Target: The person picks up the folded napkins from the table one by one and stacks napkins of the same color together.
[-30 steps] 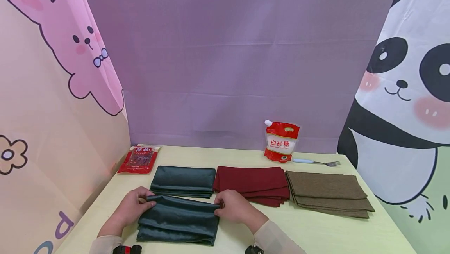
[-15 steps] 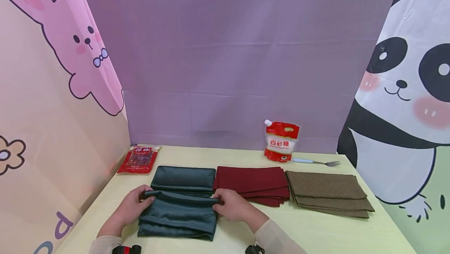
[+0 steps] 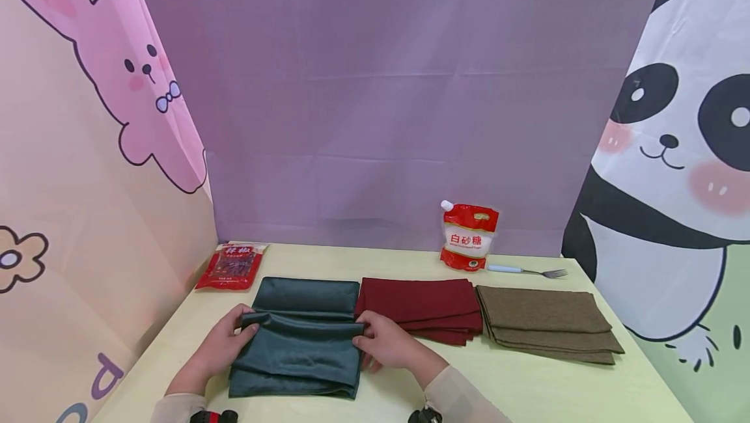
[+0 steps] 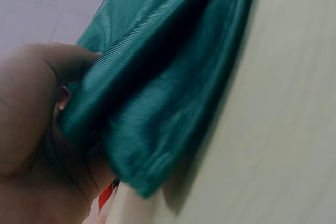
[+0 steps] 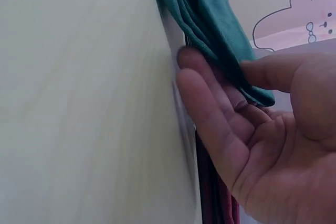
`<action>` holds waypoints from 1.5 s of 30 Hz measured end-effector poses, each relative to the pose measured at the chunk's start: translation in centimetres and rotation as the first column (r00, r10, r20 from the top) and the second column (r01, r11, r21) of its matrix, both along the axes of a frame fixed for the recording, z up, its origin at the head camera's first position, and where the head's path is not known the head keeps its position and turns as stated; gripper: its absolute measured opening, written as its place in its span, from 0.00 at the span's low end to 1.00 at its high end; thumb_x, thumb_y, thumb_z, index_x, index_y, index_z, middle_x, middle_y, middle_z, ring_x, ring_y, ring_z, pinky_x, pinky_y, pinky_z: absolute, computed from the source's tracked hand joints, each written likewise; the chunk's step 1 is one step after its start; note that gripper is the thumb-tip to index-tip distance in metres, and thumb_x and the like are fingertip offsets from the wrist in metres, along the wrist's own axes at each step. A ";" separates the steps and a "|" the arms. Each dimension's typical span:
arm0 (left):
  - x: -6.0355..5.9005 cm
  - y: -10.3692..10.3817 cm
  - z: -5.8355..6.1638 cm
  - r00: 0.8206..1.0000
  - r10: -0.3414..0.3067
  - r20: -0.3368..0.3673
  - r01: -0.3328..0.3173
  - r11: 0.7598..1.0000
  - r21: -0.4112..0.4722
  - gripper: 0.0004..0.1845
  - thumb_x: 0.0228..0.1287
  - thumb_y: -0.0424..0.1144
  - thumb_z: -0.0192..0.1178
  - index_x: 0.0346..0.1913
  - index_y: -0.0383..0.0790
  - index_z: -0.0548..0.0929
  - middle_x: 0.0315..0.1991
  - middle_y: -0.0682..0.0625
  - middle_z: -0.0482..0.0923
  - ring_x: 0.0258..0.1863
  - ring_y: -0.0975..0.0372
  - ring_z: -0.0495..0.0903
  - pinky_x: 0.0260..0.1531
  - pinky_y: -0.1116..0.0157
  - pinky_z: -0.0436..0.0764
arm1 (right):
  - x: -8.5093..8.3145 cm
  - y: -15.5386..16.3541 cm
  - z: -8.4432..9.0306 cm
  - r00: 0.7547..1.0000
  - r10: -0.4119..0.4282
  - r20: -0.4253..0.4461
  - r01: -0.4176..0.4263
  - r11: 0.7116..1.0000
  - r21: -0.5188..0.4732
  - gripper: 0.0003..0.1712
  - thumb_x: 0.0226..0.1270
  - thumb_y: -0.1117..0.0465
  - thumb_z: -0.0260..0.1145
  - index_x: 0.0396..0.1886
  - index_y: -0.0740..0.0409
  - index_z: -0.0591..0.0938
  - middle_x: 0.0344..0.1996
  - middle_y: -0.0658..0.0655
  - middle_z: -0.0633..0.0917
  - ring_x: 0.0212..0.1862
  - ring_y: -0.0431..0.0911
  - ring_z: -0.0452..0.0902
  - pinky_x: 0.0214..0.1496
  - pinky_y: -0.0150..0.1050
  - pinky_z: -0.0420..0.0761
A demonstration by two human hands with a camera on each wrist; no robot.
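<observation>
A dark green satiny cloth [image 3: 295, 358] is held by its far edge, one corner in each hand, its near part draping toward the table's front. My left hand [image 3: 225, 341] pinches the left corner between thumb and fingers; the left wrist view shows the fabric [image 4: 152, 93] folded over in that grip. At the other corner my right hand [image 3: 387, 341] pinches the cloth between thumb and index finger, the other fingers loosely extended beneath in the right wrist view. Just behind lies a folded green cloth [image 3: 310, 293], its near edge overlapped by the held one.
To the right lie a folded dark red cloth stack [image 3: 416, 306] and a folded brown cloth stack [image 3: 547, 322]. A red packet [image 3: 231, 267] sits at the back left. A sugar pouch [image 3: 469, 237] stands at the back beside a fork [image 3: 527, 271] on the pale table [image 3: 527, 390].
Both hands have lifted the cloth's far edge slightly and moved it away from the body, so it now overlaps the folded green cloth behind. The other things stay put.
</observation>
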State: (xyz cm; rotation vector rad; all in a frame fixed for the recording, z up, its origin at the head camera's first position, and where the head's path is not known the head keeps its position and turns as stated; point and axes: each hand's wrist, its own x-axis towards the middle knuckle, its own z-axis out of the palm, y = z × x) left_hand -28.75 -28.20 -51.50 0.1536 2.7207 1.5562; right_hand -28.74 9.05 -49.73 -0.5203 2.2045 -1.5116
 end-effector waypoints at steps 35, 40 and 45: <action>0.1 -0.5 0.4 0.998 -0.053 0.018 0.047 0.968 0.246 0.28 0.78 0.41 0.61 0.77 0.46 0.73 0.76 0.38 0.67 0.73 0.42 0.67 0.61 0.62 0.80 | -0.6 0.1 -0.5 0.995 -0.079 -0.059 0.061 0.964 -0.259 0.28 0.70 0.75 0.69 0.67 0.61 0.73 0.38 0.64 0.81 0.30 0.55 0.86 0.36 0.61 0.88; -0.1 -0.5 0.2 1.000 -0.011 0.006 0.010 0.973 0.229 0.24 0.76 0.41 0.65 0.71 0.45 0.79 0.74 0.39 0.69 0.67 0.44 0.75 0.57 0.65 0.82 | -0.5 0.1 -0.4 0.993 -0.091 -0.070 0.070 0.965 -0.252 0.21 0.70 0.75 0.68 0.60 0.65 0.78 0.35 0.62 0.78 0.31 0.58 0.84 0.36 0.59 0.88; -0.3 -0.4 0.0 1.000 0.006 0.015 -0.009 0.970 0.243 0.25 0.73 0.39 0.68 0.70 0.43 0.80 0.71 0.37 0.71 0.54 0.51 0.86 0.51 0.69 0.84 | -0.5 0.1 -0.2 0.992 -0.095 -0.078 0.074 0.968 -0.238 0.20 0.69 0.75 0.69 0.59 0.70 0.78 0.36 0.62 0.80 0.33 0.55 0.84 0.37 0.57 0.89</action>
